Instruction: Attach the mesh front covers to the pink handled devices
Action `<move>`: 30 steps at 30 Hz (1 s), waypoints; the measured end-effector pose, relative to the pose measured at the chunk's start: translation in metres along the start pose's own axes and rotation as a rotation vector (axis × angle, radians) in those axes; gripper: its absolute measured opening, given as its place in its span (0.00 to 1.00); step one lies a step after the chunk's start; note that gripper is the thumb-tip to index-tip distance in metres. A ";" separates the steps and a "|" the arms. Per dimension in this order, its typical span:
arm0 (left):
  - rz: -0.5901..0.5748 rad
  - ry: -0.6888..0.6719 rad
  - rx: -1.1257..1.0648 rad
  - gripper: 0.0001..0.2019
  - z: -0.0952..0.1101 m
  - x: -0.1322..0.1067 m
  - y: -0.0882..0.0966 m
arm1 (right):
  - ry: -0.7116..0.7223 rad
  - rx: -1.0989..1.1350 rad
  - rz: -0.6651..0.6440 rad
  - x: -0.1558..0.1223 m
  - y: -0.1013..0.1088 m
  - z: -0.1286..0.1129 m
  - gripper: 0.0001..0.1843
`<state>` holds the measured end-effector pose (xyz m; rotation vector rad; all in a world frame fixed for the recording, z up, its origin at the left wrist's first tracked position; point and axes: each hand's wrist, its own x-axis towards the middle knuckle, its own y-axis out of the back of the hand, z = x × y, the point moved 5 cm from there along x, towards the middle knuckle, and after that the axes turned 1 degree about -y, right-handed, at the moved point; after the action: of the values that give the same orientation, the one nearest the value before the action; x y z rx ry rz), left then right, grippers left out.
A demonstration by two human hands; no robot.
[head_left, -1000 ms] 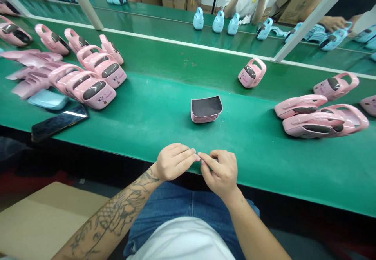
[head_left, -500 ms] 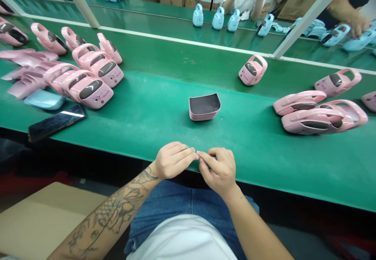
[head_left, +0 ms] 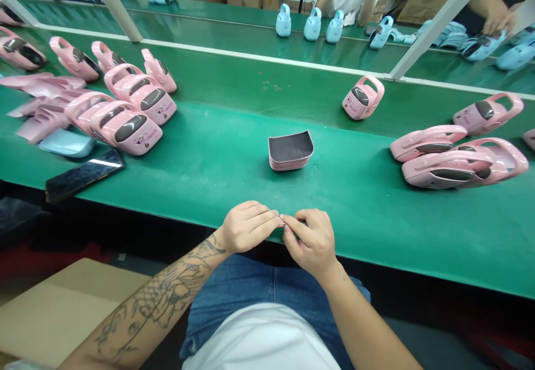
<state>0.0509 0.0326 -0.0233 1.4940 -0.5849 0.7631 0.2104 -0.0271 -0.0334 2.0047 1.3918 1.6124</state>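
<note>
My left hand (head_left: 249, 227) and my right hand (head_left: 310, 239) meet fingertip to fingertip over the near edge of the green bench. The fingers of both are closed in a pinch. Something tiny and thin shows between the tips, too small to name. Just beyond them lies a short stack of curved pink panels (head_left: 291, 165), its dark inner face turned up. Neither hand touches the stack.
Pink handled cases (head_left: 137, 134) crowd the left, beside loose pink parts (head_left: 42, 122), a light blue panel (head_left: 69, 142) and a phone (head_left: 84, 175). More pink cases (head_left: 451, 166) lie right. Behind a white rail (head_left: 259, 58) stand blue cases (head_left: 283, 23) and co-workers.
My hands hold nearly the same pinched pose. Across the bench, a co-worker's hand at the far right has shifted a blue case slightly. The camera view has moved a little.
</note>
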 end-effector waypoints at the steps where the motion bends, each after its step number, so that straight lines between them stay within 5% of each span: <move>1: -0.001 0.002 -0.001 0.06 0.000 0.000 0.000 | 0.005 0.008 0.003 0.000 0.000 0.000 0.09; 30: 0.013 0.003 0.052 0.05 0.001 -0.001 -0.002 | -0.015 0.013 0.027 0.000 0.002 0.000 0.08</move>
<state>0.0516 0.0319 -0.0250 1.5381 -0.5765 0.7964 0.2112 -0.0278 -0.0323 2.0473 1.3785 1.6003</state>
